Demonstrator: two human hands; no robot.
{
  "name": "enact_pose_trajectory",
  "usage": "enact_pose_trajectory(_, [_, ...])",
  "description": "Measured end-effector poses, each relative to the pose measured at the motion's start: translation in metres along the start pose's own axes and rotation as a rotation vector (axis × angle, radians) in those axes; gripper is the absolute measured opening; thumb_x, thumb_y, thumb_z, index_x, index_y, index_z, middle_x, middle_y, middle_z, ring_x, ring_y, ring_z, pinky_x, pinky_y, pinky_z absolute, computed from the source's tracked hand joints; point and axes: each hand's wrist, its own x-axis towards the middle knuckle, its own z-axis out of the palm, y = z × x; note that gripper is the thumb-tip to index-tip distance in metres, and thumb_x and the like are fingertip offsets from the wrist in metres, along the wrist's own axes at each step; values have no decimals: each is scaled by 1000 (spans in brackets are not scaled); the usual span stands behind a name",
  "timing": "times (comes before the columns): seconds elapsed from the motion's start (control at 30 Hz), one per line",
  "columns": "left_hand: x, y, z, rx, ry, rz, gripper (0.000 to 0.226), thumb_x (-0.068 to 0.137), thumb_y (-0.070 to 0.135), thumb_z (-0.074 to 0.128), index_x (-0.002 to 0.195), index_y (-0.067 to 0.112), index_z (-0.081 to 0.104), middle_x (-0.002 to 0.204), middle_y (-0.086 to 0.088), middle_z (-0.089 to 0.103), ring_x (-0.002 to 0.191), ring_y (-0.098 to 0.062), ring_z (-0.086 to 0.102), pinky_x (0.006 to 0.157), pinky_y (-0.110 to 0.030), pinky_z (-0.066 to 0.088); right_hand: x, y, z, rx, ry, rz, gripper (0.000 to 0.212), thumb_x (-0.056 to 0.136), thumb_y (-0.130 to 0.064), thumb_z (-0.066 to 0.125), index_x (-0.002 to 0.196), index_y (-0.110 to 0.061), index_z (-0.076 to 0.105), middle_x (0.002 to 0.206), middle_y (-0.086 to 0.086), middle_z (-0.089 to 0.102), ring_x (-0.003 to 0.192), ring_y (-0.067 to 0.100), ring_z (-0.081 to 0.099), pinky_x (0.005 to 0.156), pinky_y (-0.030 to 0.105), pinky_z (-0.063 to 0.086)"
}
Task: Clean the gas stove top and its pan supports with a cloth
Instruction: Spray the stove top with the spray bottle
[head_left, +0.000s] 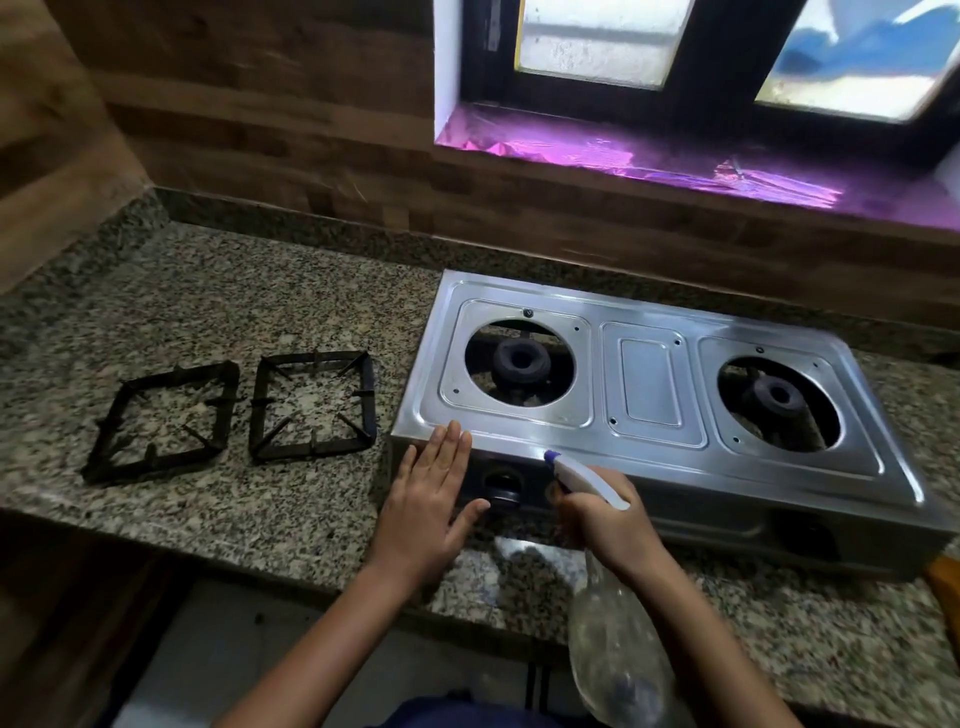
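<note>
While the left hand (431, 499) lies flat, fingers straight, on the stove (649, 384) at its front-left corner, the right hand (613, 525) grips a bottle (613, 639) by its spray head, nozzle toward the stove top. Early stage, I judge: both supports (311, 450) are off, side by side on the counter (234, 291) left of the stove; wiping is all left, no cloth in view. Bottle is clear, fill level unreadable.

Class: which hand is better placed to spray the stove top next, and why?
Right: right hand grips the spray bottle, nozzle toward the stove top; left hand lies flat, empty.
</note>
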Motion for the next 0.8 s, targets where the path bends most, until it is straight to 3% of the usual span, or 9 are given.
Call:
enact_pose_trajectory(0.13, [0, 1, 3, -33, 8, -8, 74, 98, 59, 23, 156, 16, 6, 164, -1, 2, 150, -16, 0, 121, -36, 0, 4, -3, -2, -56, -28, -52, 10, 60, -6, 50, 67, -1, 54, 61, 11, 47, 54, 16, 42, 49, 26, 33])
enact_pose_trajectory(0.27, [0, 0, 4, -36, 5, -3, 74, 98, 59, 23, 156, 16, 5, 164, 0, 1, 150, -16, -1, 120, -38, 3, 7, -1, 0, -15, -21, -40, 15, 61, -11, 51, 61, -2, 39, 57, 9, 35, 55, 18, 31, 53, 37, 24])
enact_pose_trajectory(0.43, [-1, -1, 5, -23, 13, 7, 74, 98, 58, 26, 156, 16, 5, 164, -1, 1, 150, -16, -1, 120, -39, 6, 5, -7, -1, -98, -77, -124, 7, 63, -4, 50, 67, -4, 55, 60, 3, 48, 55, 16, 43, 51, 26, 34])
enact_pose_trajectory(0.6, [-3, -2, 8, 12, 6, 13, 76, 98, 57, 28, 155, 12, 6, 164, -5, 1, 151, -19, 1, 119, -42, 9, 2, -11, 8, -29, -73, -61, 9, 63, -5, 49, 59, -4, 42, 53, 0, 38, 50, 16, 35, 49, 26, 31])
enact_pose_trajectory(0.7, [-14, -5, 15, 43, -1, -48, 77, 97, 56, 29, 154, 6, 13, 163, -10, 6, 150, -24, 7, 118, -46, 14, 2, -17, 8, -72, -170, -118, 5, 65, -2, 49, 68, -2, 53, 58, 0, 45, 52, 16, 41, 49, 25, 36])
enact_pose_trajectory(0.8, [-28, -13, 20, 75, 7, -155, 81, 96, 59, 25, 153, 3, 12, 163, -14, 3, 150, -28, 7, 118, -48, 12, 1, -18, 14, -51, -165, -94, 3, 62, -5, 49, 60, -6, 49, 55, 6, 40, 51, 18, 38, 48, 28, 33])
